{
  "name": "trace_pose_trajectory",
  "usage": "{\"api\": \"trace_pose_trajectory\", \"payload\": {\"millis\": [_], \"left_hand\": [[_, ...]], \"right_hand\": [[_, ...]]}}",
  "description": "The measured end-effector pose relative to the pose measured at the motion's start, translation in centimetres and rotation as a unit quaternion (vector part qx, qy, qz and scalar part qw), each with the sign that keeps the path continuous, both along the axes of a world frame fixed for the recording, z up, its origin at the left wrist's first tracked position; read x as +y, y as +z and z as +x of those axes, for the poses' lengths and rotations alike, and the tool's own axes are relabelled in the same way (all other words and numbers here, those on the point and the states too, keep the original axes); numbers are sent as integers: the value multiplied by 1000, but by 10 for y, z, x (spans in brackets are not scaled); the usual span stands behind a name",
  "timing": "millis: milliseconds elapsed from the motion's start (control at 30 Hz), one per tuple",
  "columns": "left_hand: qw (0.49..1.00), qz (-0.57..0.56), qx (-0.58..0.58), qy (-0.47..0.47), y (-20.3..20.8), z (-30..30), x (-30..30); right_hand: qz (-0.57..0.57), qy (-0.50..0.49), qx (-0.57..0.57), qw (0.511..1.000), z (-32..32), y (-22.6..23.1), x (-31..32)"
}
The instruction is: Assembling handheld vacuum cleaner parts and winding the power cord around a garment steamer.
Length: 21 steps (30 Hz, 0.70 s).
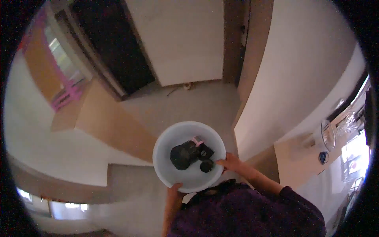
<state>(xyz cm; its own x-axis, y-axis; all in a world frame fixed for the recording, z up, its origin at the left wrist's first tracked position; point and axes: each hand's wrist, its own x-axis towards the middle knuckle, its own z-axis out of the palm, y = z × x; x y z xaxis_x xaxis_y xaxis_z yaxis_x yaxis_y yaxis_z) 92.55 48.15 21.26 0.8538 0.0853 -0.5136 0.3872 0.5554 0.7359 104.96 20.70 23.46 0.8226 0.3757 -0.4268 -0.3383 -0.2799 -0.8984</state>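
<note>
A round white basin (162,147) is held in front of my body, with its inside facing up. My left hand (175,189) is closed on its near left rim, thumb over the edge. On the right side of the rim my right hand (229,162) grips it too, fingers partly hidden beneath. Inside lies a large dark lump (182,155), perhaps cloth, whose kind I cannot make out. Beside it are a smaller dark piece (205,151), a round dark piece (206,165) and a small pink piece (197,140).
A dark doorway (114,47) opens at the far left, and a brown door (235,43) stands far right. A roll-shaped thing (187,85) lies on the floor (173,102) by the far wall. Walls flank me; a light wooden surface (294,162) is at right.
</note>
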Motion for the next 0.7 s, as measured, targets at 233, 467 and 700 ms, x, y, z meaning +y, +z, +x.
{"api": "trace_pose_trajectory", "payload": {"millis": [233, 467, 700], "left_hand": [[937, 250, -197, -147, -63, 129, 91], [997, 24, -58, -46, 42, 265, 68], [943, 241, -138, -184, -76, 362, 110]], "right_hand": [[144, -212, 40, 966, 81, 40, 27], [61, -305, -153, 938, 230, -7, -28], [-221, -284, -364, 859, 384, 69, -60]]}}
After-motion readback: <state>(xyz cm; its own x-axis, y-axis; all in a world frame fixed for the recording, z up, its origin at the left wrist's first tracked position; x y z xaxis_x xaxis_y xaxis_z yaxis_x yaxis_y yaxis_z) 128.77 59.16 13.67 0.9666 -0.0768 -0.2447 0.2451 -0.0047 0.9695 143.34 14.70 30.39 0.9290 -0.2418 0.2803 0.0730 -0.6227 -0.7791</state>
